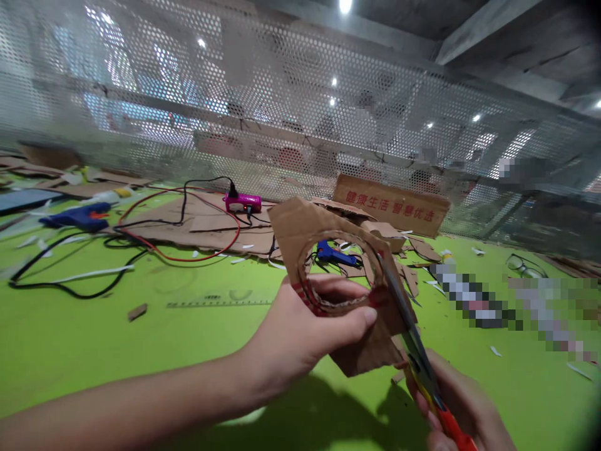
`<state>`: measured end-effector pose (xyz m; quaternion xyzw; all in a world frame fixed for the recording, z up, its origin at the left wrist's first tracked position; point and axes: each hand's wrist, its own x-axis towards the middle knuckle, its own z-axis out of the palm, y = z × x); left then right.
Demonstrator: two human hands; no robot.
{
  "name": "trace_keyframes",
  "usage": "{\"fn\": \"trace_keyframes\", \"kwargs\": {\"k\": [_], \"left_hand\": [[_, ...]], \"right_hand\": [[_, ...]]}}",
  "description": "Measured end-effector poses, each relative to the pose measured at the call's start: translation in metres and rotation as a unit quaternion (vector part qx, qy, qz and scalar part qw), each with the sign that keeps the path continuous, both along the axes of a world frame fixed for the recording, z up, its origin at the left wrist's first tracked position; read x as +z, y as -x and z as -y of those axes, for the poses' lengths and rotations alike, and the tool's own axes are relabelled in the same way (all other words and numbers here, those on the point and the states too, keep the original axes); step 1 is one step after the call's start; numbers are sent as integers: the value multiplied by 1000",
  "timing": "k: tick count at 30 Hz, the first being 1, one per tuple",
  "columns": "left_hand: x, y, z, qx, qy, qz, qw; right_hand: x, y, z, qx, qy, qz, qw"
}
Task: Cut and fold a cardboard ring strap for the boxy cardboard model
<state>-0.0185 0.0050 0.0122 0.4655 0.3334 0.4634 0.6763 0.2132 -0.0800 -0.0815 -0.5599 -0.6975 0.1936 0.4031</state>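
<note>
While the left hand (305, 332) pinches holed cardboard (292, 233) by its lower rim, scissors (423, 364) alongside in right hand (464, 391)

The fingers of the left hand (300, 332) are partly hidden behind the brown cardboard piece with a round hole (323, 219). The right end of the clear plastic ruler (220, 300) is covered by the left hand, and its markings are too small to be read. The right hand (469, 391) and the orange-handled metal scissors (417, 347) are cut off by the bottom edge. Shapes behind the grey perforated metal screen (291, 81) are blurred beyond recognition.
</note>
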Motion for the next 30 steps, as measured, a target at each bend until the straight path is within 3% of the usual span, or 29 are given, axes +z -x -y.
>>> {"fn": "trace_keyframes", "kwargs": {"k": [3,13,22,30], "left_hand": [[-1,0,0,-15,3,-4,1000],[-1,0,-1,-20,10,-17,1000],[2,-1,1,-40,-4,-20,999],[-1,-1,2,-45,-7,-20,999]], "right_hand": [[-3,-10,-4,35,5,47,998],[-2,-8,-2,3,7,74,997],[12,5,-6,37,-5,59,998],[2,0,-9,36,-6,68,997]]}}
